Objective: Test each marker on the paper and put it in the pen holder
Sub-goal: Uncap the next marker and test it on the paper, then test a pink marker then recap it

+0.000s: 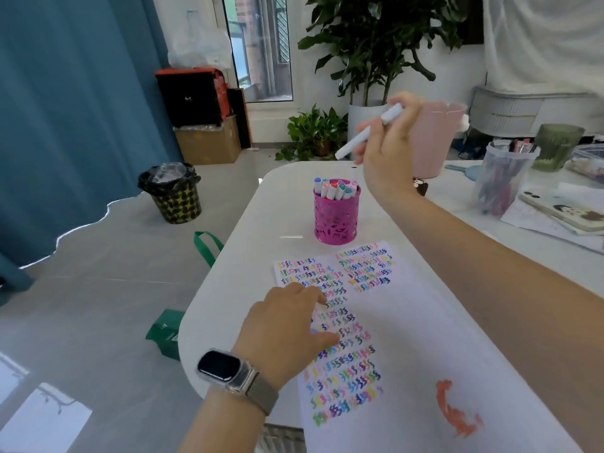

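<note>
A white paper (pixel 408 322) covered with rows of coloured test squiggles lies on the white table (pixel 248 256). My left hand (pixel 287 322), a watch on its wrist, presses flat on the paper's left part. My right hand (pixel 389 148) is raised above and to the right of the pink pen holder (pixel 336 217) and grips a white marker (pixel 366 134), which slants down to the left. Several capped markers (pixel 335 188) stand in the holder.
A pink bucket (pixel 434 138) stands behind my right hand. At the right are a clear tub of pens (pixel 500 181), a green glass (pixel 555 145) and a notebook (pixel 568 207). A bin (pixel 173 194) and green bags (pixel 166 331) are on the floor to the left.
</note>
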